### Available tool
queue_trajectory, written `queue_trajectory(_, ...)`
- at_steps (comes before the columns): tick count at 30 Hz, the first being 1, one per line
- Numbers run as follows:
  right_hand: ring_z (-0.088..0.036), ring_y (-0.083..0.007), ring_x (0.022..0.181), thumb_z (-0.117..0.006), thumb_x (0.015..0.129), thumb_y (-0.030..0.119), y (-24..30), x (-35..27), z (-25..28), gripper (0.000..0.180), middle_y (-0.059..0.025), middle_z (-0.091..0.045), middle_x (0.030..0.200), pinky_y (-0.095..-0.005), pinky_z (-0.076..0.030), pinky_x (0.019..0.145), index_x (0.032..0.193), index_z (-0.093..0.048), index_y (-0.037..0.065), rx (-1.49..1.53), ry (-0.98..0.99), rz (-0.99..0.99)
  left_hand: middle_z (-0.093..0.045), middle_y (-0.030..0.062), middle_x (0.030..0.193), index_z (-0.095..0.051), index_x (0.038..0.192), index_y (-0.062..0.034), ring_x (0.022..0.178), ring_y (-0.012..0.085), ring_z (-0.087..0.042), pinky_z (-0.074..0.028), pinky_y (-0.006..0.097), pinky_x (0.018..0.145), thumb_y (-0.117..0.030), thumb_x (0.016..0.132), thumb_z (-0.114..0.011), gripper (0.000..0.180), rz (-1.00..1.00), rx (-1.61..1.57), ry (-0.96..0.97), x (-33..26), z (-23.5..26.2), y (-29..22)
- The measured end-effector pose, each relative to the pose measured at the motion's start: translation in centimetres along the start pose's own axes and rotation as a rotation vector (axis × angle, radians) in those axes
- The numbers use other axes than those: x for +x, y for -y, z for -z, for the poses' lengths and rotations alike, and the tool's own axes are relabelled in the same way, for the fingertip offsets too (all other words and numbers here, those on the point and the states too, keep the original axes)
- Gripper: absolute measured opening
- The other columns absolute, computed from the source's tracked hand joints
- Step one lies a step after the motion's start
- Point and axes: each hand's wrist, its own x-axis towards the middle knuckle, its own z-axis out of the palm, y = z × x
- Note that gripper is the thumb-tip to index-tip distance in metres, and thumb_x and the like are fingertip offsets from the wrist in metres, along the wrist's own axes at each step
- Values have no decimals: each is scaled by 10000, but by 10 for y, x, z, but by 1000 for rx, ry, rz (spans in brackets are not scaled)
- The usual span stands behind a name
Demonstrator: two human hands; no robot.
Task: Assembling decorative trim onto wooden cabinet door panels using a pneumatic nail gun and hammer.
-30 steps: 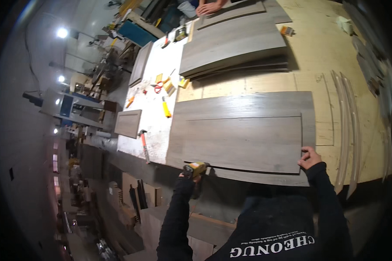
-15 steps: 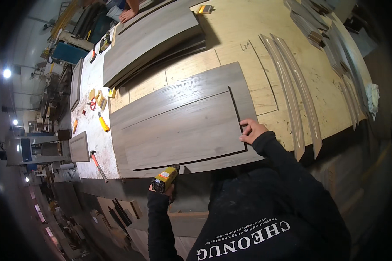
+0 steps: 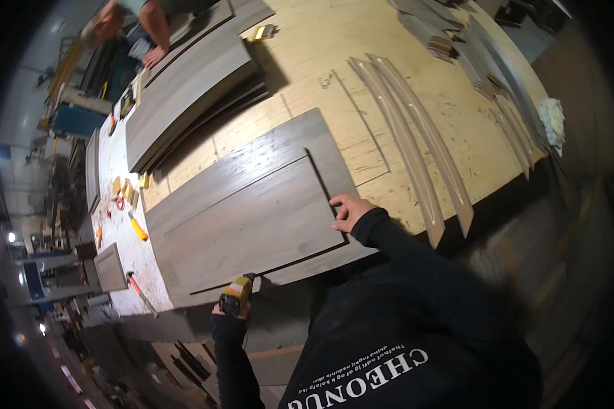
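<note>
A grey wood-grain door panel lies flat before me, its inner rectangle bordered by dark lines along the near and right sides. My left hand grips a yellow and black nail gun at the panel's near edge, the nose beside the dark line; most of those fingers are hidden behind the tool. At the panel's right end, my right hand rests by the dark line with half-bent fingers apart. Nothing shows between them.
A stack of grey boards stands beyond the panel, with a co-worker's hand on its far end. Two long trim strips lie on the right. Left are a hammer, a yellow-handled tool and small wood blocks.
The whole view has turned and shifted, so the table things sit further left. The nail gun stays at the near edge and my right hand at the right end. More of the co-worker shows.
</note>
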Motion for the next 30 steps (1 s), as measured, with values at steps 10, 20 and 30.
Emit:
queue_trajectory(10,-616,-227,748,-714,695,187,-4,-3,3,498,-60,-645,772,-327,-479,694,1130,-504,69,26,-34,-14,-656,123,825,-624,950,-25,778,258,-645,-502,325,691,-299,710,-700,372,-168,174,174,-10,-60,-62)
queue_trajectory(20,-625,-217,732,-694,720,169,-4,-2,1,454,-57,-655,773,-317,-482,684,1123,-512,70,61,-50,-13,-654,115,910,-589,1016,1,839,201,-637,-497,303,740,-181,701,-718,386,-36,363,265,-4,-64,-74)
queue_trajectory(30,-620,-215,699,-670,723,145,-6,0,1,384,-58,-650,738,-311,-487,667,1076,-541,65,147,-87,-8,-655,122,910,-590,1045,-6,840,199,-643,-494,306,748,-215,703,-698,415,-149,319,414,-8,-93,-125)
